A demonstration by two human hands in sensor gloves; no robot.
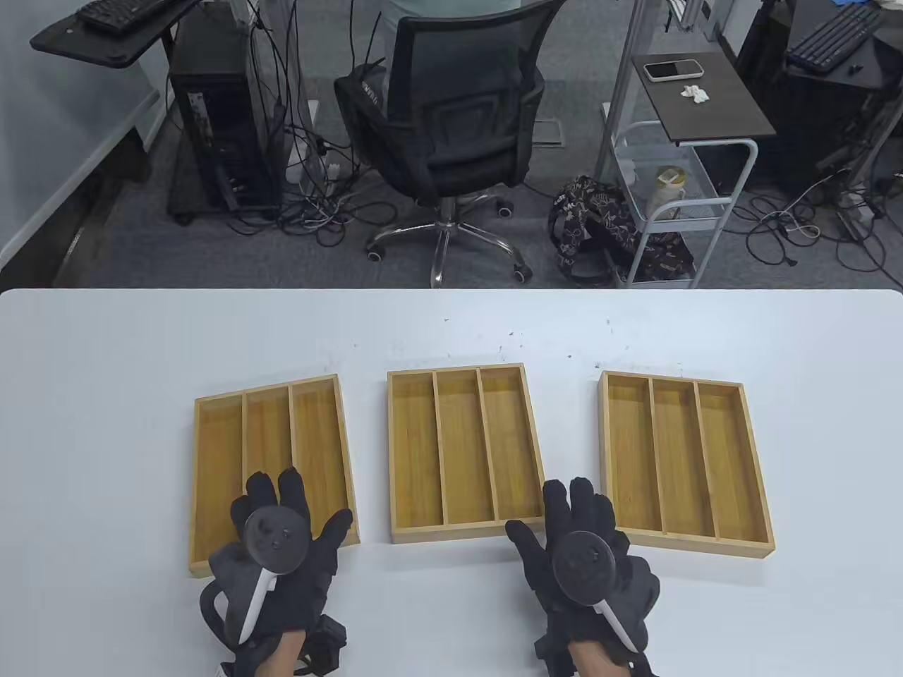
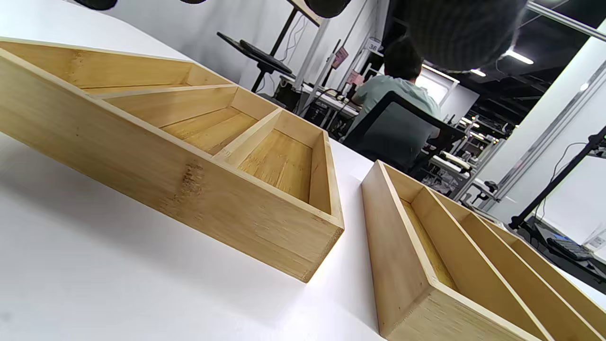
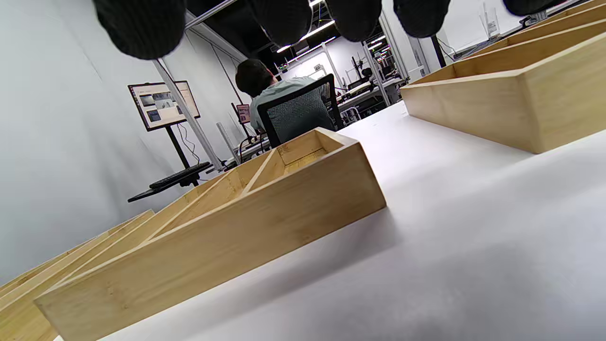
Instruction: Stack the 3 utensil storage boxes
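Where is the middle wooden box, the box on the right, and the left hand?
middle box [image 1: 462, 451]: table view, floor of its centre compartment.
right box [image 1: 681, 458]: table view, floor of its centre compartment.
left hand [image 1: 282, 550]: table view, back of the glove, over the left box's near edge.

Three shallow honey-coloured wooden boxes, left [image 1: 275, 465], middle [image 1: 462, 451], right [image 1: 681, 462]: visibly grained, satin-smooth. Smooth matt white table [image 1: 451, 331]. Black knitted cloth gloves [image 1: 282, 557].
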